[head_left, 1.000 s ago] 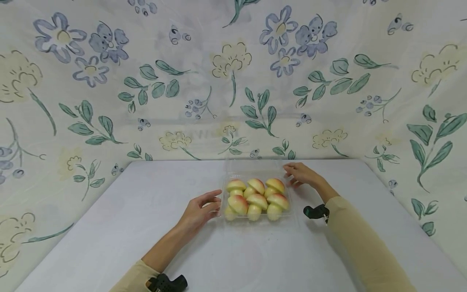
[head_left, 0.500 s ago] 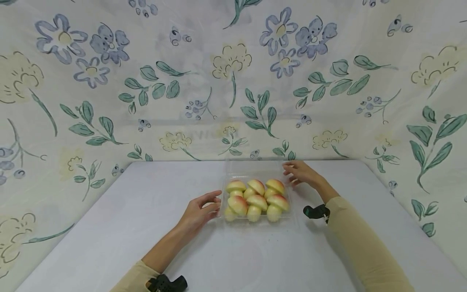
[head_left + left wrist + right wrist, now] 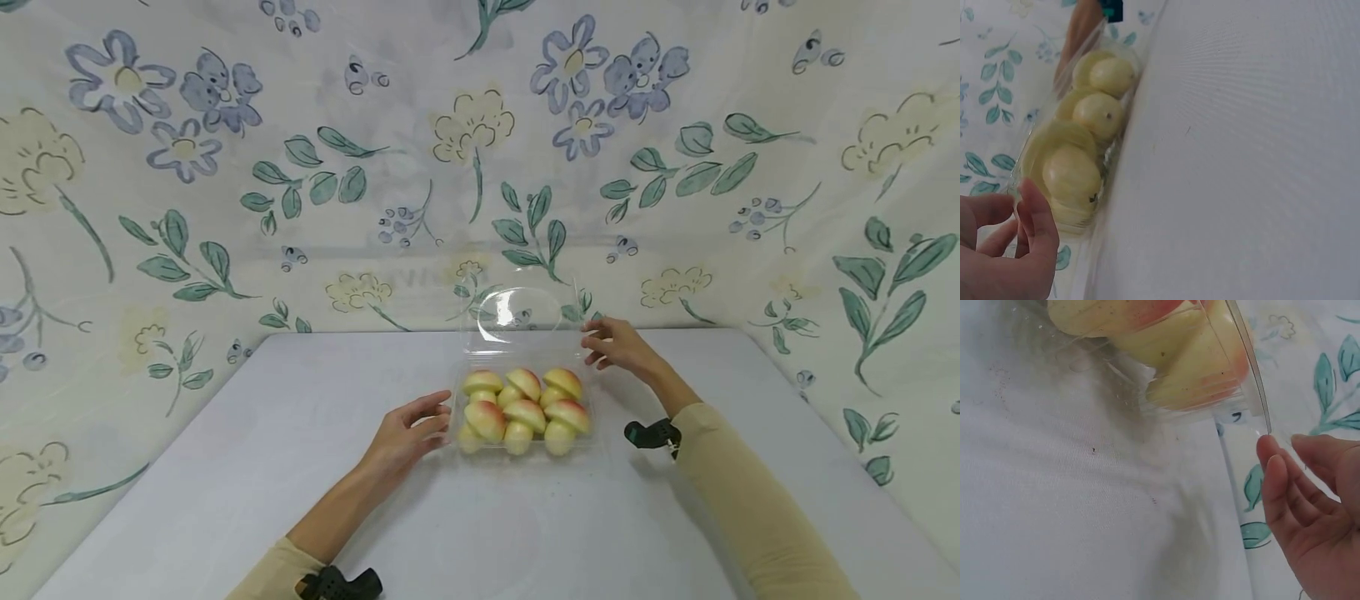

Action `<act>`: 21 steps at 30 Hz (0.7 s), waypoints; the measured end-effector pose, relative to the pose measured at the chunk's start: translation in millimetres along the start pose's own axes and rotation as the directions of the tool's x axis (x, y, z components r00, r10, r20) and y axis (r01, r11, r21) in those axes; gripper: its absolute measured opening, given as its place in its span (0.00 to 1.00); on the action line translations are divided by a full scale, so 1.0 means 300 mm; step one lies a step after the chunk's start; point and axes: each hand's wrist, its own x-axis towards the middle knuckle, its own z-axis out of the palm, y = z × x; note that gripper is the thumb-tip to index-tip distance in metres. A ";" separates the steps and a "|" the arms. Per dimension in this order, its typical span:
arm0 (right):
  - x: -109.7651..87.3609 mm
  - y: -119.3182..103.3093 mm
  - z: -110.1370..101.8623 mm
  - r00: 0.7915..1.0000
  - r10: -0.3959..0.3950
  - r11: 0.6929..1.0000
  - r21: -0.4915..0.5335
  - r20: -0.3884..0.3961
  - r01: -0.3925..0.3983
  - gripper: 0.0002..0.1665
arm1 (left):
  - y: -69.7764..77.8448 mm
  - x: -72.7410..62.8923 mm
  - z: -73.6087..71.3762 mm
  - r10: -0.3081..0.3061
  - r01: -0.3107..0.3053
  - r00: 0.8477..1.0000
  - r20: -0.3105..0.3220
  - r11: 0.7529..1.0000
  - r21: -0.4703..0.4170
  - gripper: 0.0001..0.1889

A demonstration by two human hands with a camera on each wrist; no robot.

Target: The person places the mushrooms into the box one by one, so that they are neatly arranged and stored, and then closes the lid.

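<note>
A clear plastic clamshell box (image 3: pixel 459 421) stands on the table holding several yellow-and-red, mushroom-shaped fruit-like pieces (image 3: pixel 525 412) in two rows. Its transparent lid (image 3: pixel 517 312) tilts up at the back, hinged to the tray. My left hand (image 3: pixel 405 433) touches the box's left side, thumb and fingers loosely bent at the corner, as the left wrist view (image 3: pixel 1013 244) also shows. My right hand (image 3: pixel 622 346) is at the lid's right edge. In the right wrist view, a fingertip (image 3: pixel 1266 445) meets the lid's edge, with the thumb apart from it.
The white table (image 3: pixel 525 533) extends around the box on every side. Behind it rises a floral-print cloth (image 3: pixel 420 167). Dark wrist cameras (image 3: pixel 651 435) sit on both forearms over beige sleeves.
The lid has swung up from lying low behind the tray to a raised tilt. My right hand has risen slightly along its edge. My left hand stays at the box's side.
</note>
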 end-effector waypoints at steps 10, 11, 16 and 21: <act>-0.004 -0.008 0.008 0.997 -0.033 0.999 0.004 -0.069 0.034 0.22 | 0.009 -0.005 -0.003 -0.014 0.014 1.000 -0.003 1.000 -0.009 0.29; -0.005 -0.009 0.008 0.996 -0.042 0.999 0.001 -0.073 0.042 0.22 | 0.009 -0.005 -0.004 -0.016 0.016 1.000 -0.002 1.000 -0.007 0.29; -0.006 -0.011 0.009 0.995 -0.073 0.996 0.036 -0.073 0.076 0.22 | 0.006 -0.001 -0.004 -0.031 0.031 0.999 -0.012 1.000 0.002 0.29; -0.005 -0.007 0.018 0.994 -0.089 0.988 0.122 -0.064 0.096 0.22 | 0.005 -0.002 -0.010 -0.023 0.023 1.000 -0.001 1.000 0.006 0.30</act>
